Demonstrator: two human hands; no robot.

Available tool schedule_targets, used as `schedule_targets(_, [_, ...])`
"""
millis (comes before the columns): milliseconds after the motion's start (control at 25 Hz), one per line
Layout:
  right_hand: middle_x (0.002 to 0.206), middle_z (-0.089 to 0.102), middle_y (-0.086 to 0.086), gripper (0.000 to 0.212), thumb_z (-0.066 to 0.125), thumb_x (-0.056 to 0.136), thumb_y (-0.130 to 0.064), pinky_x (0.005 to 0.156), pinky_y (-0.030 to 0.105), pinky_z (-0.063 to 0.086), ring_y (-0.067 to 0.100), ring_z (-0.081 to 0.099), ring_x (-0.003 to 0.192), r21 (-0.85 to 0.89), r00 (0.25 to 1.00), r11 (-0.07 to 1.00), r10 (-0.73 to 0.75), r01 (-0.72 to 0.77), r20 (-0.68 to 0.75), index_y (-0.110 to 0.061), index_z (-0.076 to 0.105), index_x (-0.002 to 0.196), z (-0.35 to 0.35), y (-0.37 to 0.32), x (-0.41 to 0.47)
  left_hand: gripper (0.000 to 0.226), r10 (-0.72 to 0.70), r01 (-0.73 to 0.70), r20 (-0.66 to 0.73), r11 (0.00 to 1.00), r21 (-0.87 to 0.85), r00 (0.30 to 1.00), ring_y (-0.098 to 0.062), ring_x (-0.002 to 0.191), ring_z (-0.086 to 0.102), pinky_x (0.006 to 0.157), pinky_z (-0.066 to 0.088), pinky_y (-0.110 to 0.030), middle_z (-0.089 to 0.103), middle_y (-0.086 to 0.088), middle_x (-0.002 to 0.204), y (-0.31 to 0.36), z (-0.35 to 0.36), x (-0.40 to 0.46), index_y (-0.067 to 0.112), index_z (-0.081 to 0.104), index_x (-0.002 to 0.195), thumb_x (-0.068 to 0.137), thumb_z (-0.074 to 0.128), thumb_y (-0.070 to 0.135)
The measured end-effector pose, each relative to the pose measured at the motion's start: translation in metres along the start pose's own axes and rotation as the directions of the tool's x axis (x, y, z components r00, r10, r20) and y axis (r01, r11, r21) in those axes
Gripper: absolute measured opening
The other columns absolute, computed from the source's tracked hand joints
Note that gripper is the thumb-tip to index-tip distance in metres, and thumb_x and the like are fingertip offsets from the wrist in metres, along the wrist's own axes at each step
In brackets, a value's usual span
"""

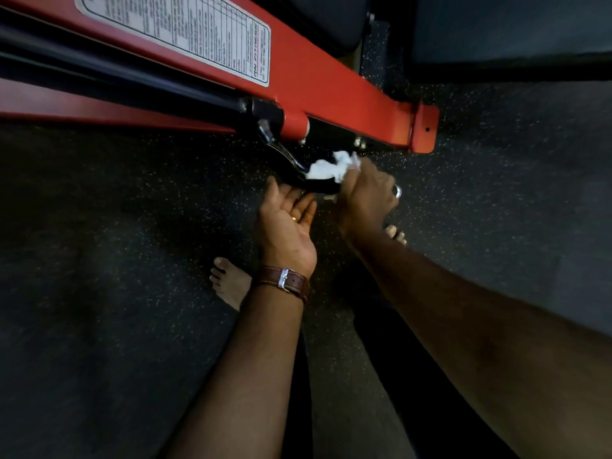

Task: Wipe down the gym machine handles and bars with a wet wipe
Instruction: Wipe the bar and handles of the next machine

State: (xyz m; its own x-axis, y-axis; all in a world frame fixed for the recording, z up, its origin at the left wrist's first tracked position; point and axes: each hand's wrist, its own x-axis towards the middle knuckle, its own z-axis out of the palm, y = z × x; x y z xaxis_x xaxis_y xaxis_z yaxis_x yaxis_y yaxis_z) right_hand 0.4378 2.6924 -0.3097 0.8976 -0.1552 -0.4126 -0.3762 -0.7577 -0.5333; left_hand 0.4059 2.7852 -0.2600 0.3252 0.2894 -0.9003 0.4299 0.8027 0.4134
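Below, right hand (366, 193) presses crumpled wipe (331, 167) onto black handle (318, 185); left hand (286, 223) open, empty.

Dark speckled rubber floor (132, 226) fills the frame; two bare feet (228, 283) stand at lower centre.

Both bare arms reach forward and down. The left hand (287, 223) lies palm-up, fingers loosely extended, a watch strapped at its wrist. The right hand (366, 197) is curled into a closed grip, knuckles up.
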Motion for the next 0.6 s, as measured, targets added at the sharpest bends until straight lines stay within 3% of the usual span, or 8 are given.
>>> schedule_targets(160, [0.1, 0.056, 0.006, 0.031, 0.036, 0.099, -0.03, 0.096, 0.046, 0.041, 0.024, 0.049, 0.099, 0.217, 0.999, 0.975, 0.039, -0.045, 0.035, -0.014, 0.063, 0.099, 0.002, -0.024, -0.007, 0.048, 0.114, -0.112, -0.016, 0.99, 0.081, 0.993, -0.028, 0.108, 0.069, 0.097, 0.053, -0.042, 0.073, -0.01, 0.113, -0.001, 0.005, -0.004, 0.013, 0.072, 0.112, 0.096, 0.054, 0.054])
schedule_targets(240, [0.114, 0.051, 0.006, 0.028, 0.047, 0.101, -0.021, 0.095, 0.024, 0.036, 0.018, 0.044, 0.106, 0.281, 0.997, 0.957, 0.072, -0.069, 0.0, -0.012, 0.064, 0.12, 0.001, -0.04, -0.025, 0.043, 0.158, -0.154, -0.04, 0.983, 0.102, 0.987, -0.029, 0.1, 0.073, 0.092, 0.057, -0.047, 0.076, -0.012, 0.102, -0.002, 0.006, -0.002, 0.012, 0.078, 0.096, 0.091, 0.064, 0.052])
schedule_targets(320, [0.122, 0.046, 0.004, 0.028, 0.055, 0.099, -0.013, 0.084, 0.003, 0.034, 0.012, 0.046, 0.104, 0.449, 0.943, 0.854, 0.327, -0.262, -0.07, -0.008, 0.061, 0.126, 0.001, -0.042, -0.035, 0.041, 0.193, -0.186, -0.06, 0.976, 0.109, 0.979, -0.033, 0.099, 0.072, 0.091, 0.057, -0.048, 0.076, -0.015, 0.099, -0.003, 0.008, -0.001, 0.01, 0.077, 0.087, 0.089, 0.068, 0.05])
schedule_targets(360, [0.123, 0.048, 0.004, 0.028, 0.057, 0.097, -0.01, 0.083, 0.003, 0.038, 0.012, 0.051, 0.103, 0.593, 0.85, 0.7, 0.524, -0.397, -0.049, -0.008, 0.06, 0.125, -0.002, -0.044, -0.033, 0.042, 0.208, -0.199, -0.066, 0.973, 0.119, 0.976, -0.033, 0.1, 0.071, 0.09, 0.056, -0.048, 0.075, -0.015, 0.1, -0.005, 0.007, 0.0, 0.01, 0.076, 0.088, 0.086, 0.07, 0.052])
schedule_targets(440, [0.12, 0.06, 0.008, 0.026, 0.054, 0.098, -0.008, 0.092, 0.026, 0.052, 0.019, 0.06, 0.102, 0.845, 0.6, 0.16, 0.77, -0.511, 0.217, -0.01, 0.059, 0.123, -0.005, -0.053, -0.019, 0.041, 0.231, -0.219, -0.084, 0.967, 0.13, 0.969, -0.03, 0.095, 0.071, 0.085, 0.057, -0.044, 0.075, -0.015, 0.097, -0.009, 0.007, 0.001, 0.007, 0.076, 0.089, 0.087, 0.071, 0.048])
schedule_targets(480, [0.113, 0.062, 0.024, 0.022, 0.048, 0.1, -0.006, 0.095, 0.034, 0.051, 0.021, 0.061, 0.101, 0.857, 0.526, -0.136, 0.737, -0.498, 0.423, -0.008, 0.059, 0.119, -0.006, -0.061, -0.014, 0.036, 0.242, -0.231, -0.078, 0.965, 0.123, 0.967, -0.027, 0.088, 0.072, 0.081, 0.059, -0.04, 0.076, -0.014, 0.092, -0.009, 0.008, 0.001, 0.007, 0.076, 0.086, 0.091, 0.069, 0.042])
schedule_targets(520, [0.092, 0.053, 0.012, 0.022, 0.04, 0.102, -0.003, 0.095, 0.038, 0.049, 0.023, 0.06, 0.098, 0.793, 0.469, -0.37, 0.656, -0.484, 0.592, -0.007, 0.058, 0.114, -0.007, -0.069, -0.014, 0.032, 0.253, -0.244, -0.079, 0.963, 0.113, 0.964, -0.024, 0.08, 0.07, 0.076, 0.059, -0.036, 0.075, -0.013, 0.085, -0.007, 0.007, 0.004, 0.007, 0.075, 0.081, 0.093, 0.068, 0.037])
schedule_targets(600, [0.115, 0.063, 0.02, 0.03, 0.03, 0.102, -0.003, 0.094, 0.045, 0.046, 0.032, 0.06, 0.109, 0.657, 0.449, -0.555, 0.48, -0.51, 0.754, 0.003, 0.059, 0.11, -0.005, -0.075, -0.02, 0.03, 0.294, -0.286, -0.109, 0.955, 0.085, 0.95, -0.019, 0.076, 0.067, 0.073, 0.056, -0.033, 0.074, -0.009, 0.081, 0.001, 0.001, 0.011, 0.01, 0.076, 0.078, 0.093, 0.069, 0.034])
